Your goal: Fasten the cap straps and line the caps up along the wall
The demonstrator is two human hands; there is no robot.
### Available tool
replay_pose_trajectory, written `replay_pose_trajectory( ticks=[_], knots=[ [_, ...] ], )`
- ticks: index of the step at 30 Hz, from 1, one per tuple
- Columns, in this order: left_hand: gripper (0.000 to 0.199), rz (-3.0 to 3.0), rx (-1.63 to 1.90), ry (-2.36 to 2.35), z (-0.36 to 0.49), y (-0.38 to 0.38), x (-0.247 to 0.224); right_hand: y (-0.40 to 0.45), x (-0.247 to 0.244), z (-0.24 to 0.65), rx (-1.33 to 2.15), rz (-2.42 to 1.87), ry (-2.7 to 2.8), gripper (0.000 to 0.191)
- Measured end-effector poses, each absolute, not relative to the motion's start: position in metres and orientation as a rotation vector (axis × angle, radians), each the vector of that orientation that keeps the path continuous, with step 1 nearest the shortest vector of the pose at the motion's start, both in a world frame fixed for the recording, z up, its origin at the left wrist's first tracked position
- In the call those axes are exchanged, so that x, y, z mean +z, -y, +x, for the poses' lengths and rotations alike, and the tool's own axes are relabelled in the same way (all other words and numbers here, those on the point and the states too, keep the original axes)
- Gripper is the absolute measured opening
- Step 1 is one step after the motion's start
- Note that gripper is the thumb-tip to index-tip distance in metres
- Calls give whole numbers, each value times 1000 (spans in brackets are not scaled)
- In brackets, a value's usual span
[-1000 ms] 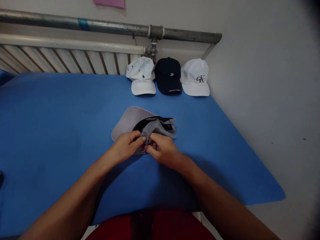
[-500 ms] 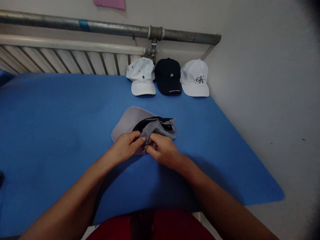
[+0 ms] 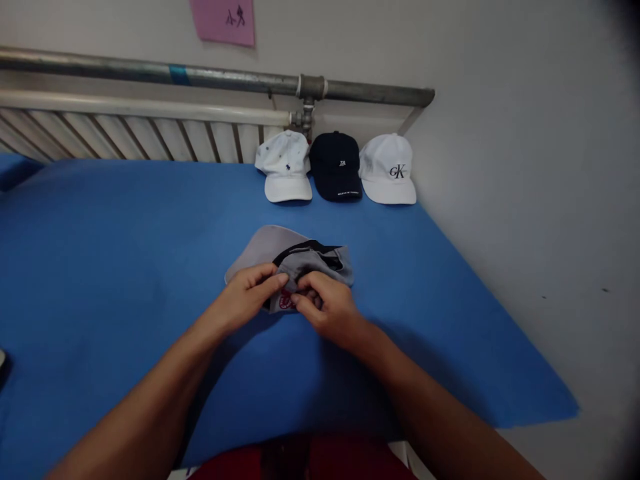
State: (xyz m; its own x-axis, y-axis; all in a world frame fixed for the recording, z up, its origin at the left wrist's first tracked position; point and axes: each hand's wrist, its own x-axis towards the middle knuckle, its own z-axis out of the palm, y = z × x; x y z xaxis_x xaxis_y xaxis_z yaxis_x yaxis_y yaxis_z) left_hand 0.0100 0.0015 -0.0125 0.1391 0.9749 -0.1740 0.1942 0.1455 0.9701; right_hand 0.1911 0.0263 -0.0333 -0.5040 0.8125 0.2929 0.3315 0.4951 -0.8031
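A grey baseball cap (image 3: 270,245) lies on the blue table surface (image 3: 150,227), its brim to the left and its dark inside facing up. My left hand (image 3: 250,290) pinches the cap's fabric near the middle, thumb and fingers closed. From the right, my right hand (image 3: 327,300) grips the near edge of the same cap with curled fingers. Between the hands shows a round red patch on the cap, partly covered by my right fingers. Where exactly each fingertip meets the fabric is hidden.
At the back stand a white cap (image 3: 287,167) with a small dark emblem, a black cap (image 3: 336,167) and a white cap with letters (image 3: 389,170). Behind them run a radiator (image 3: 150,130) and a metal pipe (image 3: 240,80). A pink note (image 3: 224,23) hangs on the wall.
The view has tilted up slightly, so the scene sits lower in the picture. More of the red patch shows between my hands, which keep hold of the grey cap.
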Motion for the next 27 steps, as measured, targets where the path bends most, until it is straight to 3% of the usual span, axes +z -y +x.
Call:
replay_pose_trajectory(
  ticks=[10, 22, 27],
  knots=[
    [31, 920, 1110, -1152, 1, -2, -3, -24, -25, 193, 798, -864, 2036, 6],
    [31, 964, 1010, -1179, 7, 1, -4, -24, -31, 187, 913, -873, 2006, 13],
    [16, 1009, 921, -1071, 6, 1, -1, -23, -28, 187, 942, -881, 1962, 16]
  ],
)
